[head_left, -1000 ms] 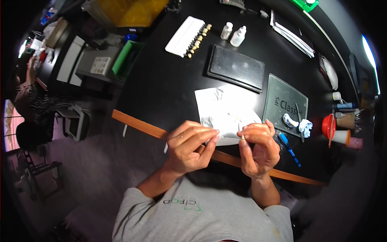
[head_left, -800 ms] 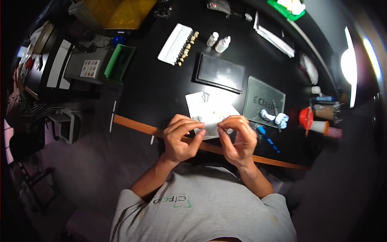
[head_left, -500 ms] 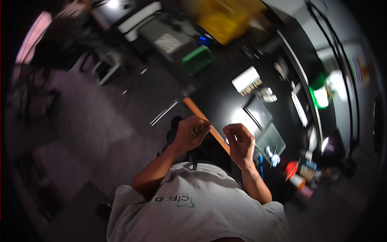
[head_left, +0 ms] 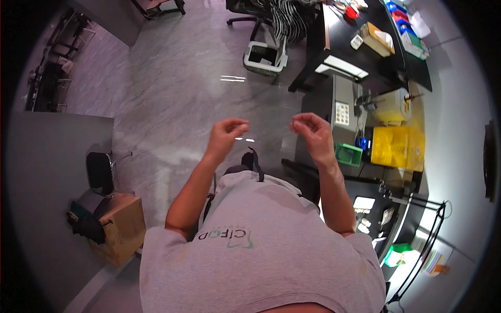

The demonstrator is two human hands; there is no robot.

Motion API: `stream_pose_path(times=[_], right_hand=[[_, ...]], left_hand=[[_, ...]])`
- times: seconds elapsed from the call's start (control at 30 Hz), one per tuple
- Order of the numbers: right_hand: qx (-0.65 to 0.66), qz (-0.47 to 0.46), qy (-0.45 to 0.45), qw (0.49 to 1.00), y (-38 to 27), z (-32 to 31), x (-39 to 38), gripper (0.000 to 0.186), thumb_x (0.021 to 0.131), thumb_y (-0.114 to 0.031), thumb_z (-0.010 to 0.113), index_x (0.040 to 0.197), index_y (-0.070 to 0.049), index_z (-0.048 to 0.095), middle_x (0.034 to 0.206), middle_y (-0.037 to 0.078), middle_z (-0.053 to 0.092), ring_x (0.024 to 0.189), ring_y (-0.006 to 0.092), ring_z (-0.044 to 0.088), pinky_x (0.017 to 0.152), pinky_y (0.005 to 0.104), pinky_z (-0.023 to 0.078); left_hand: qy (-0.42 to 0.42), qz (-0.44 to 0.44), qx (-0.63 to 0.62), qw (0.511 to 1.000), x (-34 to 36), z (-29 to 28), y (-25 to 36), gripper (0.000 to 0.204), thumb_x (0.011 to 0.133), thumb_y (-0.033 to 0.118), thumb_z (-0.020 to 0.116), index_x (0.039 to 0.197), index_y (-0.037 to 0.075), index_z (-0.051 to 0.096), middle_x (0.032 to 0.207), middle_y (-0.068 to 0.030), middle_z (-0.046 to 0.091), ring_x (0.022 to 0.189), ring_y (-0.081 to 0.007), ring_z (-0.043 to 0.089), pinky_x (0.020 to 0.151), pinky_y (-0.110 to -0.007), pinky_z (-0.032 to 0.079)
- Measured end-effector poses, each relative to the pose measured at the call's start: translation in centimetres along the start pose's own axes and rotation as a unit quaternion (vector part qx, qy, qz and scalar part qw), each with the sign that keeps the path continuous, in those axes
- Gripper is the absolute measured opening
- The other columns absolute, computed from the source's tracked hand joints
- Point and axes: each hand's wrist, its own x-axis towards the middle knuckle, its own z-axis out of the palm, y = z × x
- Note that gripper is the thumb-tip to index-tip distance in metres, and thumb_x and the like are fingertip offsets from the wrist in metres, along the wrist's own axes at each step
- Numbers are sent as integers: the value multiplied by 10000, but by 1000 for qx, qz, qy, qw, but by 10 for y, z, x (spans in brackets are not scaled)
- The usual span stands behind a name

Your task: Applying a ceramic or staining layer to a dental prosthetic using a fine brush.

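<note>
My left hand [head_left: 225, 136] is held out in front of my body over the floor. Its fingers curl toward the thumb in a pinch. My right hand [head_left: 315, 135] is raised at about the same height, also with fingertips and thumb drawn together. A gap separates the two hands. If anything is in either pinch, it is too small to make out. Nearest my right hand, off to its right, are a green bin [head_left: 348, 155] and a grey cabinet top with a white card of round spots [head_left: 342, 113].
A yellow container [head_left: 397, 148] and the black workbench with a lamp arm [head_left: 425, 202] line the right side. Ahead stand a white-rimmed waste bin [head_left: 264, 58] and a dark table [head_left: 334, 39] with a tissue box [head_left: 378, 39]. A cardboard box [head_left: 121, 224] sits at left by a grey partition [head_left: 62, 156].
My view and body have turned left, away from the workbench, which now lies at lower right. My hands have moved up and farther apart; both stay pinched.
</note>
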Motion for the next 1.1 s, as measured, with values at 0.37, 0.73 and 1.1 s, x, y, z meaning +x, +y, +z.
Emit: stream_pose_path(times=[0.37, 0.73, 1.1], right_hand=[[-217, -103, 253, 937, 55, -263, 393, 197, 865, -205, 828, 1000, -62, 811, 831, 25, 779, 735, 86, 703, 678, 258, 547], [-586, 84, 262, 762, 58, -448, 631, 197, 797, -307, 803, 940, -175, 833, 1023, 98, 797, 986, 280, 767, 919, 386, 594], [-800, -43, 110, 589, 178, -572, 768, 320, 801, -306, 706, 522, -251, 560, 531, -50, 572, 509, 170, 596, 456, 394, 454]], left_hand=[[315, -137, -104, 933, 15, -66, -52, 202, 963, 220, 706, 1105, 83, 747, 961, 2, 735, 827, -72, 615, 706, -248, 422], [408, -246, 26, 879, 16, -17, -114, 181, 949, 97, 693, 1096, -1, 734, 888, -63, 739, 778, -129, 675, 694, -276, 529], [423, -490, -6, 762, -3, 53, -119, 150, 891, 40, 617, 910, 17, 764, 778, -54, 716, 687, -134, 675, 643, -294, 549]])
